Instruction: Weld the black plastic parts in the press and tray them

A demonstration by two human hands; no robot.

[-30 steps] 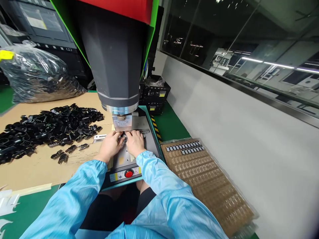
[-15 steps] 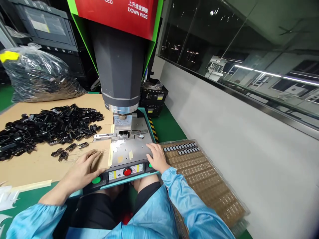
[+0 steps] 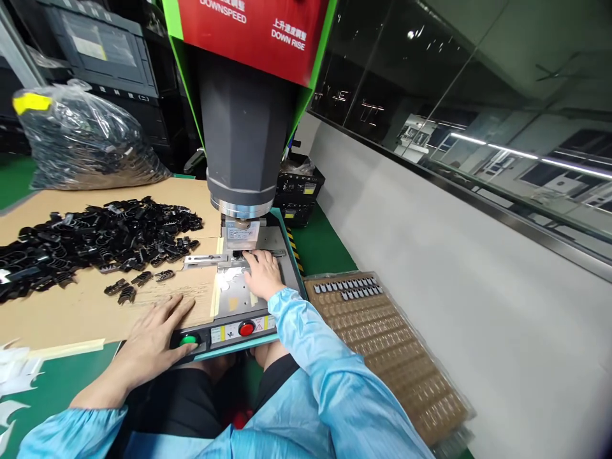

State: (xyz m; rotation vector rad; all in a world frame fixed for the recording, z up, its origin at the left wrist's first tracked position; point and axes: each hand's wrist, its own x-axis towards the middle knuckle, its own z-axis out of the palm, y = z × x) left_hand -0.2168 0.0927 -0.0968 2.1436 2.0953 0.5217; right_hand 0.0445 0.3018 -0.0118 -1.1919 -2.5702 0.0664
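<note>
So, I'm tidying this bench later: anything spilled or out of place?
Black parts lie in a loose heap across the cardboard, a few strays apart near the left hand. The right hand is under the press head.

Left hand (image 3: 152,339) lying flat, palm down, fingers spread and pointing forward and to the right, thumb stretched out to the side. Left forearm bare up to a blue sleeve pushed back near the elbow. Right hand (image 3: 262,273) reaching further forward, knuckles up, fingers curled downward at the tips. Right arm extended, covered to the wrist in a blue sleeve. Hands well apart.
</note>
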